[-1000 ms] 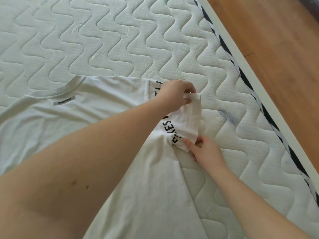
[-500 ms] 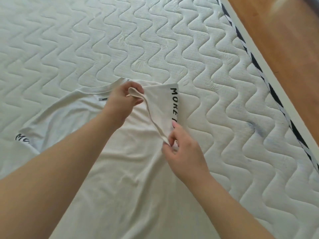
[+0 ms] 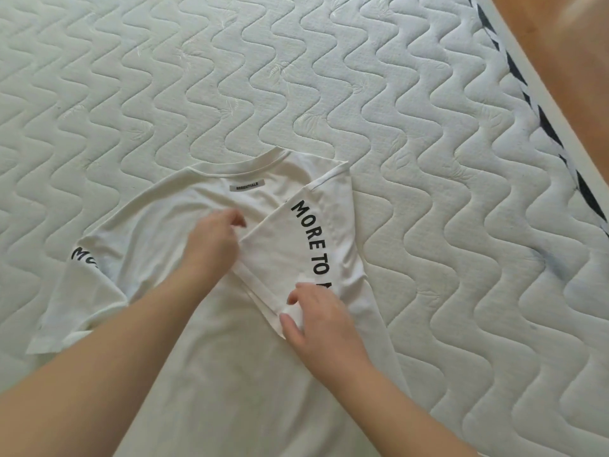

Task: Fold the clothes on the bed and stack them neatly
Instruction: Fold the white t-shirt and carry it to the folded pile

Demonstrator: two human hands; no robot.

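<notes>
While a white T-shirt (image 3: 184, 265) lies spread on a quilted mattress (image 3: 329, 77), its right sleeve (image 3: 296, 239) is seen folded inward across the chest, showing black lettering that reads "MORE TO". The collar (image 3: 244, 164) points away from the viewer, with a small label (image 3: 247, 186) beneath it. The other sleeve (image 3: 79, 291) is still spread flat on the viewer's left, and the hem runs out of view at the bottom.

The left hand (image 3: 214, 242) is placed at the upper end of the sleeve cuff, its fingers (image 3: 235, 216) curled over the edge; whether the cloth is pinched or only pressed cannot be told. The right hand (image 3: 316, 318) is set at the lower corner of the cuff, where the fabric appears to be pinched between thumb and fingers.

The shirt is judged to be light, thin and limp. No shape is likely to be kept unless it is laid flat and smoothed, and wrinkles are easily dragged in. It is best taken by seams, cuff edges and shoulder corners, with both hands well apart, so that the fold line stays straight.

A wooden floor (image 3: 566, 54) is visible beyond the bed's striped edge (image 3: 543, 127).
</notes>
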